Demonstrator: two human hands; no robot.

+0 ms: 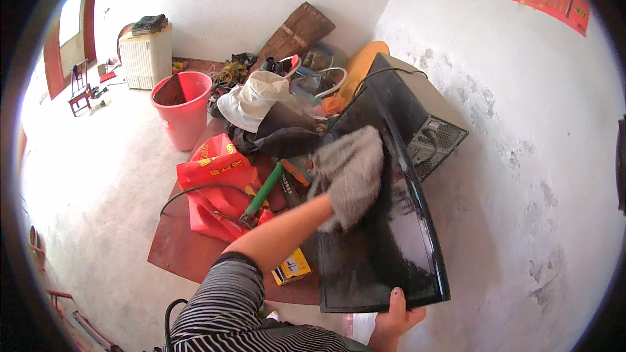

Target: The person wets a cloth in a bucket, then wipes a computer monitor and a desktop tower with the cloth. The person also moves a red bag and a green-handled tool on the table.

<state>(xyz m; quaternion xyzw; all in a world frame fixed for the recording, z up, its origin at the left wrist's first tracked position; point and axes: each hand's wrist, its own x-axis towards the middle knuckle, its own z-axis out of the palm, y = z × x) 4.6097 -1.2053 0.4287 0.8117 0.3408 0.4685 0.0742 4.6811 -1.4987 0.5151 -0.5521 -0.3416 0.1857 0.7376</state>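
A black flat-screen monitor (362,274), glossy along its right bezel, lies tilted with its screen facing up at the table's right side. My left forearm (288,230), in a striped sleeve, reaches across to the screen. A grey cloth (352,181), blurred, covers my left hand and rests against the screen; the fingers are hidden. My right hand (398,320) grips the monitor's near edge, its thumb on the front bezel. Behind the monitor stands a computer tower (420,83), its perforated metal back turned towards the wall side.
On the red-brown table (171,249) lie a red bag (215,176), a green-handled tool (266,188), a yellow box (292,266) and a white hat (259,93). A pink bucket (181,127) stands beyond the left edge. A stained white wall (528,156) rises at right.
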